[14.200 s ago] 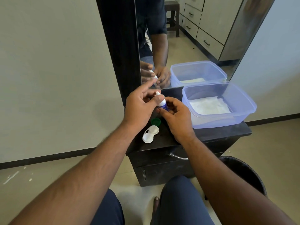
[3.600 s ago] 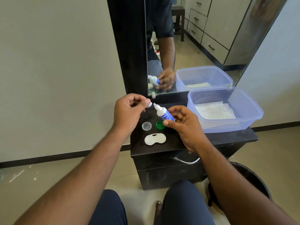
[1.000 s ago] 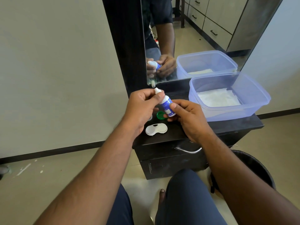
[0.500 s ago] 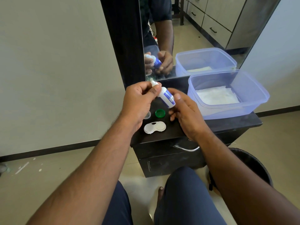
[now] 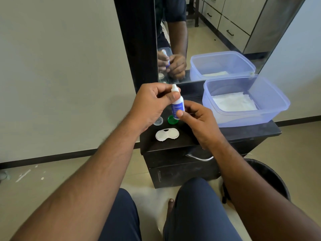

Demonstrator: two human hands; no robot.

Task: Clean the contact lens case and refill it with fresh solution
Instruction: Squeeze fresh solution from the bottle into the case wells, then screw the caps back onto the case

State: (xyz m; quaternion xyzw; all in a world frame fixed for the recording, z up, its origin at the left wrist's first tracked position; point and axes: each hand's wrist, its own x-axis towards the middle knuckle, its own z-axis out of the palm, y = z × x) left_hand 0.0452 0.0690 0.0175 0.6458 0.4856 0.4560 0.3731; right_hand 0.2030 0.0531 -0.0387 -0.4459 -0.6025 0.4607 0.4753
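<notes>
My right hand (image 5: 196,119) grips the solution bottle (image 5: 176,106) by its body, upright over the worktop's (image 5: 243,133) middle, while my left hand (image 5: 152,103) pinches the cap at its tip — I judge this the capping or uncapping step, and cannot tell which. The open lens case (image 5: 167,134) lies near the front edge, with its green cap (image 5: 172,119) and clear cap (image 5: 158,121) just behind it. Next, I think, a steady aim over each well.
</notes>
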